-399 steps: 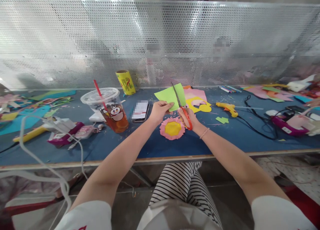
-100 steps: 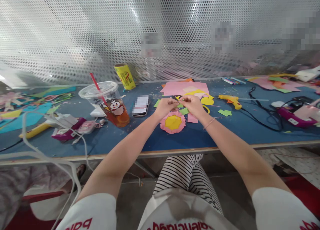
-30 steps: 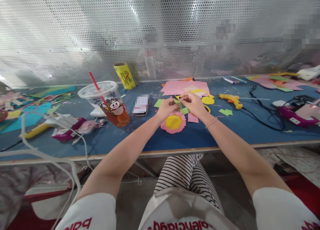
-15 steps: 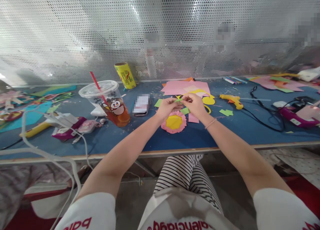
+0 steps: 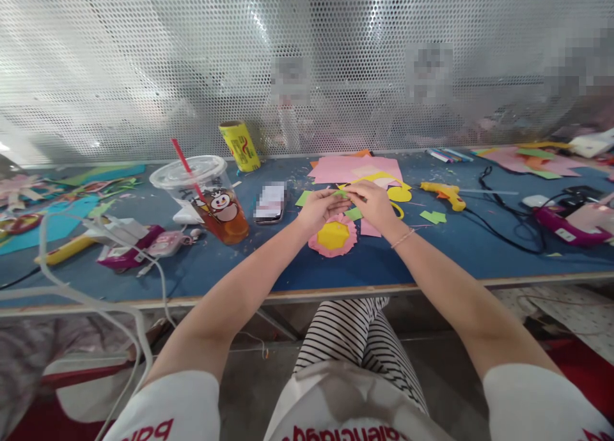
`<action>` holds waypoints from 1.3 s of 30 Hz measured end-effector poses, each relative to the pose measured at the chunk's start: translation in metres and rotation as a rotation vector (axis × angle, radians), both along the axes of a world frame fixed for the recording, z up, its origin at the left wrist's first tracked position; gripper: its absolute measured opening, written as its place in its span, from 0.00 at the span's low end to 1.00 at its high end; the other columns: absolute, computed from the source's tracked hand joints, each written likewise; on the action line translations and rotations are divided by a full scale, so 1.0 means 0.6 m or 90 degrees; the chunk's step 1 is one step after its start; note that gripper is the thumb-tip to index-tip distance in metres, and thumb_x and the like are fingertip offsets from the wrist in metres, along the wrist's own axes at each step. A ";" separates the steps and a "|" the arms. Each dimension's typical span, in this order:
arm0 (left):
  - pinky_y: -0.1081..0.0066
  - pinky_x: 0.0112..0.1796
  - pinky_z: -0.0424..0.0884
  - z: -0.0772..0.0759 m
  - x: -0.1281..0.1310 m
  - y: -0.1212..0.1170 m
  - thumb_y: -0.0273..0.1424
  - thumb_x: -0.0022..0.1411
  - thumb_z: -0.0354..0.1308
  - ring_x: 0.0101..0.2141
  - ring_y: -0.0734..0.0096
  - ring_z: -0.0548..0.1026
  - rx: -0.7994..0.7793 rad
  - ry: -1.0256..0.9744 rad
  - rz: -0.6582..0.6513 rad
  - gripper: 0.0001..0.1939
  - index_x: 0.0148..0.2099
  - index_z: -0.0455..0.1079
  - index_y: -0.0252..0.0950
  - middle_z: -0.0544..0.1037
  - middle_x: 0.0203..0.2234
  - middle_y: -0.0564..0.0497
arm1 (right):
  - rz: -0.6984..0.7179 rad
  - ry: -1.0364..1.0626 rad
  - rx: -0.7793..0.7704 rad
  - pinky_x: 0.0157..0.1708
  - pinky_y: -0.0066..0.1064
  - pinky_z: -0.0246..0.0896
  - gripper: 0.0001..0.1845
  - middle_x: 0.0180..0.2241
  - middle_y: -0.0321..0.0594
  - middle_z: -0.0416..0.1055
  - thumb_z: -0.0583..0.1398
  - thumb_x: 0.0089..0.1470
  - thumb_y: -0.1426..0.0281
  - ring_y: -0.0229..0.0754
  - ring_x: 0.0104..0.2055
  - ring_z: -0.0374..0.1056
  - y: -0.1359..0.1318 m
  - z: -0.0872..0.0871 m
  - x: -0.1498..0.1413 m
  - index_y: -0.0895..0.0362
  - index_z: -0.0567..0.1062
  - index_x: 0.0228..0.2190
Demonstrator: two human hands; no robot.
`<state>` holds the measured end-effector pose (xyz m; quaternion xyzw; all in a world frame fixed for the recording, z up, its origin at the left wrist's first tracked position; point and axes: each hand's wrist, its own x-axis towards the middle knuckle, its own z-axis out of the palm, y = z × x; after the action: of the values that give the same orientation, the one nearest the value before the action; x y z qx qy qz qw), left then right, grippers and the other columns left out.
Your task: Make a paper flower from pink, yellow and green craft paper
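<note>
My left hand [image 5: 322, 209] and my right hand [image 5: 371, 201] meet above the blue table, both pinching a small piece of green paper [image 5: 341, 194]. Much of that piece is hidden behind my fingers. Just below my hands lies a round paper flower [image 5: 332, 235], with a ruffled pink edge and a yellow centre. Close by my right hand are a pink paper piece [image 5: 370, 227] and a cut yellow paper [image 5: 399, 193]. Green paper scraps [image 5: 432, 217] rest farther right.
A yellow glue gun [image 5: 444, 194] with a black cord lies to the right. On the left stand a plastic drink cup [image 5: 218, 204] with a red straw, a phone [image 5: 270, 202] and a yellow roll [image 5: 240, 146]. Behind, pink paper sheets [image 5: 352, 168] lie before a perforated metal panel [image 5: 192, 64].
My fingers have shifted slightly around the green paper, and my right hand has moved a little to the left. The flower and the other things stay in place.
</note>
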<state>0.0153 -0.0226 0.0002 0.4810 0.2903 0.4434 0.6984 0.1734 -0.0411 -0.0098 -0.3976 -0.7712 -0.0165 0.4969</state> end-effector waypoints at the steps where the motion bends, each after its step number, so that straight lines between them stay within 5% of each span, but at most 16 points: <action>1: 0.69 0.41 0.73 0.001 0.000 0.000 0.19 0.53 0.57 0.30 0.72 0.78 -0.009 0.000 0.000 0.04 0.32 0.72 0.28 0.79 0.27 0.45 | 0.004 -0.009 0.003 0.47 0.40 0.64 0.13 0.39 0.40 0.74 0.54 0.56 0.72 0.42 0.43 0.68 -0.001 0.000 0.001 0.51 0.76 0.39; 10: 0.68 0.43 0.73 0.001 -0.002 0.004 0.18 0.53 0.55 0.30 0.71 0.78 -0.033 -0.014 0.005 0.06 0.33 0.71 0.28 0.79 0.27 0.45 | 0.016 -0.060 0.002 0.50 0.42 0.63 0.17 0.44 0.41 0.72 0.52 0.58 0.70 0.43 0.47 0.66 -0.003 -0.003 0.007 0.49 0.73 0.47; 22: 0.65 0.44 0.72 0.003 -0.001 -0.001 0.18 0.52 0.55 0.30 0.71 0.78 -0.011 -0.019 0.010 0.05 0.32 0.70 0.30 0.79 0.26 0.46 | 0.028 -0.039 0.053 0.45 0.41 0.64 0.12 0.37 0.42 0.68 0.53 0.53 0.75 0.43 0.44 0.65 0.001 0.004 0.001 0.52 0.74 0.35; 39: 0.61 0.46 0.71 0.000 -0.001 0.001 0.21 0.51 0.54 0.31 0.67 0.78 -0.008 -0.027 0.025 0.06 0.33 0.69 0.30 0.79 0.26 0.46 | 0.046 -0.175 0.097 0.48 0.44 0.62 0.12 0.39 0.41 0.73 0.53 0.55 0.76 0.44 0.45 0.66 0.005 0.003 0.016 0.54 0.74 0.37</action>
<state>0.0148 -0.0222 0.0004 0.4614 0.2875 0.4654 0.6985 0.1827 -0.0383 -0.0083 -0.3251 -0.8421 -0.1113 0.4157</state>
